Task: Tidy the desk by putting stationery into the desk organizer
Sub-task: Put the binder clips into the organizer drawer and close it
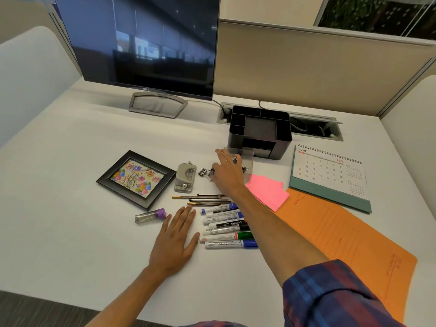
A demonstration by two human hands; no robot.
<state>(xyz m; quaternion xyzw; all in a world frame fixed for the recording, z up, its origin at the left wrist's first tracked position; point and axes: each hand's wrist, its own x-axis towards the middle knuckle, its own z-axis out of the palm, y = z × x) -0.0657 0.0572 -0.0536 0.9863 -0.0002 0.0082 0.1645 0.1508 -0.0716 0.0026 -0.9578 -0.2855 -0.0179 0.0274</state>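
- Left hand (173,241) lies flat on the desk (70,208), fingers straight, holding nothing.
- Right hand (226,171) reaches over binder clips (204,172); whether it grips any, I cannot tell.
- Organizer (259,131) stands just beyond.
- Risk: a loose pinch scatters clips, or the forearm rolls markers (224,228).

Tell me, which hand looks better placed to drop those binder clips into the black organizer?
The right hand, probably. It already reaches over the binder clips, just in front of the organizer. The left hand lies flat on the desk, nearer the markers.
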